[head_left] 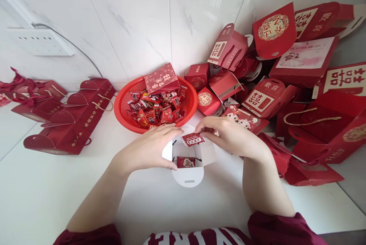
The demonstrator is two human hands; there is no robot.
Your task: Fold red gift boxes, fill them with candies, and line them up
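Note:
An open box with a white inside (188,178) stands on the white table, its flaps spread. My left hand (151,148) holds the box's left side between thumb and fingers. Between the thumb and fingertips of my right hand (228,134) is a small red candy packet (192,139), held over the box opening. Another red packet (186,162) lies inside the box. Behind the box, a red plastic basket (121,113) holds several wrapped candies (157,109), with a patterned red box (161,79) resting on its back rim.
Several red gift boxes (68,123) stand in a row at the left. A large pile of red boxes and bags (268,96) fills the right side. A tiled wall (137,20) with a socket panel (42,43) and cable lies behind.

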